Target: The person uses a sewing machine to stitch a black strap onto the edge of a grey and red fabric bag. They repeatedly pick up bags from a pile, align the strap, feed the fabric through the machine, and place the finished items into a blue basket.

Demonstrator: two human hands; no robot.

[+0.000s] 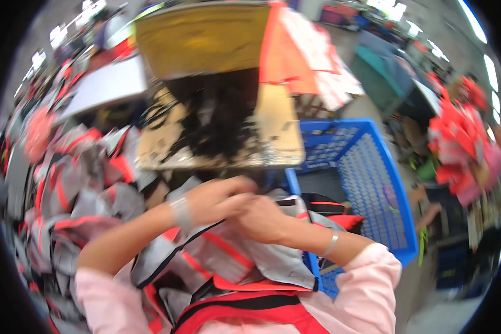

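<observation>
The garment (206,253), grey with red-orange strips, lies across the person's lap, below the near edge of the desk (275,128). The left hand (220,201) and right hand (260,220) meet above its upper part, touching, fingers curled inward. Blur and overlapping fingers hide what lies between them, so I cannot tell whether either one grips the cloth. The lap seems to serve as the work surface, bearing the cloth's weight while both hands attend to one small spot; the desk has little room, with black scraps (217,131) spread over its middle. An upright yellow panel (203,42) stands behind the scraps, and orange-and-white cloth (295,61) hangs beside it.

The blue basket (367,178) sits just right of the desk and lap, probably for easy reach. Inside are a dark flat piece (320,186) and, toward its near-left corner, red cloth (346,221); whether this joins the garment is unclear. On the left, a loose heap (94,183) of similar grey and red-orange pieces lies close by, in no visible container.
</observation>
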